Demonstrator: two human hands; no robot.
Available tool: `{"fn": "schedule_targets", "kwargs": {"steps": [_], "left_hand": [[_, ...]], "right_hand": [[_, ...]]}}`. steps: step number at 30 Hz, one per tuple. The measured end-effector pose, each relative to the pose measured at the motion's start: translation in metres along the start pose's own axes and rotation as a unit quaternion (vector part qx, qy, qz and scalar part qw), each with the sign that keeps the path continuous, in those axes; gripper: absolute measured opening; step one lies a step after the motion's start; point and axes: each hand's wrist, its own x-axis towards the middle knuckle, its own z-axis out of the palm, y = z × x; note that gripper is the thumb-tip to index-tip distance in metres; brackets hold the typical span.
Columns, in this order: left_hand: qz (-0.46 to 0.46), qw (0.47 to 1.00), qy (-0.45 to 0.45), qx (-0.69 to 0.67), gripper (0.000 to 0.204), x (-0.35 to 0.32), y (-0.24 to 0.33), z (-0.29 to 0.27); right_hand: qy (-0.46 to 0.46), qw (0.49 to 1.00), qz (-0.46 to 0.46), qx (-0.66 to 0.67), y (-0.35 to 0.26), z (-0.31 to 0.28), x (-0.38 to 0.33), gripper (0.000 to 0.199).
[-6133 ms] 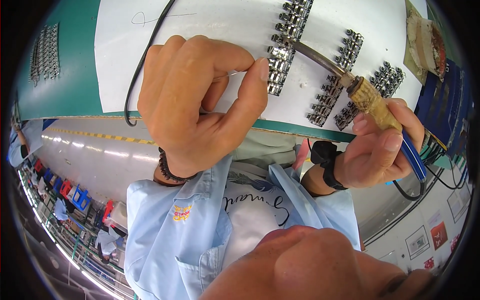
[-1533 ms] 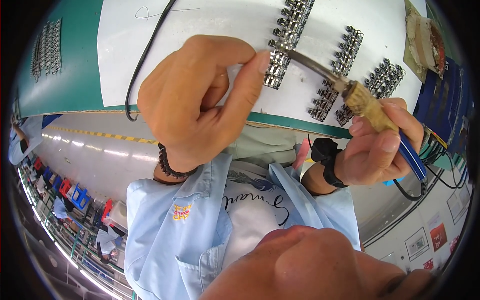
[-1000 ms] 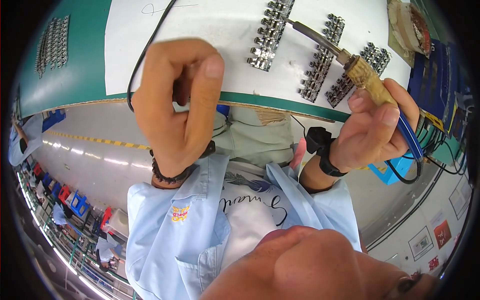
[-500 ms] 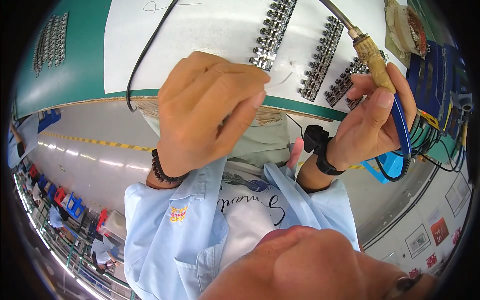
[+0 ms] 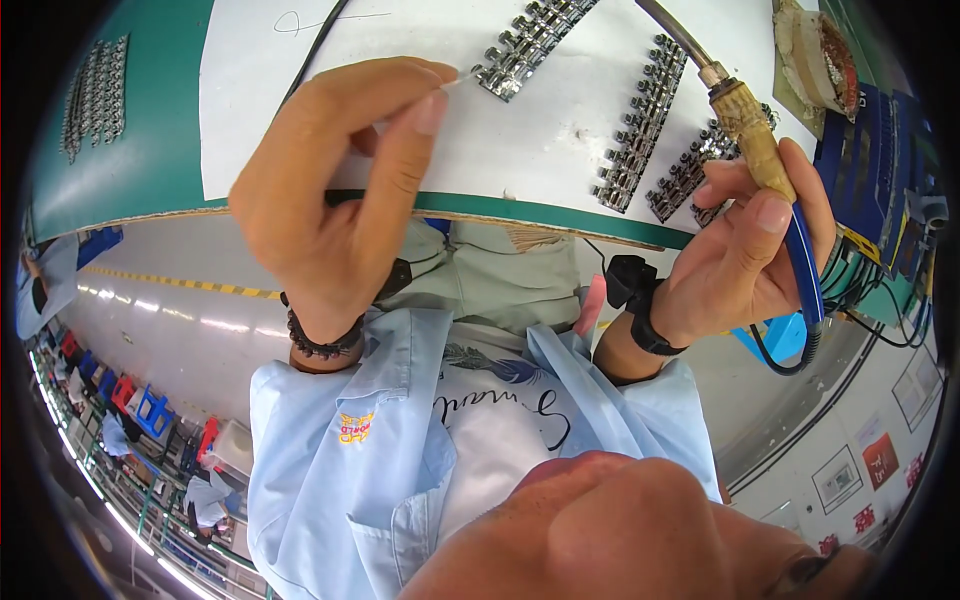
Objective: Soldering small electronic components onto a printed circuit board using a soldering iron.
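My left hand (image 5: 335, 175) is closed in a pinch, a short bit of thin pale wire (image 5: 464, 80) showing at its fingertips. Right beside those fingertips is the near end of a tilted strip of small shiny metal parts (image 5: 530, 48); whether they touch I cannot tell. My right hand (image 5: 755, 235) is wrapped round a soldering iron (image 5: 750, 130) with a worn tan grip and a blue rear sleeve. The iron's metal shaft (image 5: 680, 28) points up and left, its tip out of the picture. Another metal strip (image 5: 642, 125) lies between my hands.
White paper (image 5: 420, 150) covers part of the green bench (image 5: 165, 110). More metal strips (image 5: 690, 180) lie by my right hand, and a bundle (image 5: 95, 95) lies far left. A black cable (image 5: 318, 45) crosses the paper. At the right are a tape-wrapped container (image 5: 815, 60) and blue equipment (image 5: 870, 160).
My left hand has moved left and slightly away. The nearest strip's near end has swung left, so it lies more tilted. My right hand with the soldering iron has hardly moved.
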Motion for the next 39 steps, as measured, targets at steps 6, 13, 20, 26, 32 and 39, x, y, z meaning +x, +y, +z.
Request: {"fn": "schedule_targets", "kwargs": {"steps": [6, 13, 20, 26, 32, 39], "left_hand": [[-0.040, 0.997, 0.049, 0.035, 0.007, 0.005, 0.006, -0.002], [-0.095, 0.995, 0.013, 0.032, 0.006, 0.008, 0.011, 0.005], [-0.134, 0.987, 0.061, -0.071, 0.009, 0.003, 0.002, 0.003], [-0.138, 0.986, 0.025, -0.091, 0.011, 0.000, 0.002, -0.002], [-0.115, 0.989, -0.015, -0.096, 0.012, 0.002, -0.003, -0.007], [-0.140, 0.985, -0.026, -0.098, 0.012, 0.001, 0.002, -0.008]], "right_hand": [[-0.004, 1.000, -0.014, 0.004, 0.003, -0.001, -0.003, 0.039], [0.027, 0.994, -0.042, -0.095, -0.001, 0.000, -0.010, 0.044], [0.058, 0.986, -0.093, -0.128, 0.001, 0.006, -0.016, 0.048], [0.054, 0.966, -0.157, -0.199, -0.006, 0.008, -0.021, 0.048], [-0.096, 0.980, -0.149, -0.094, -0.008, 0.008, -0.028, 0.040], [-0.169, 0.962, -0.178, -0.124, -0.005, 0.004, -0.023, 0.038]]}}
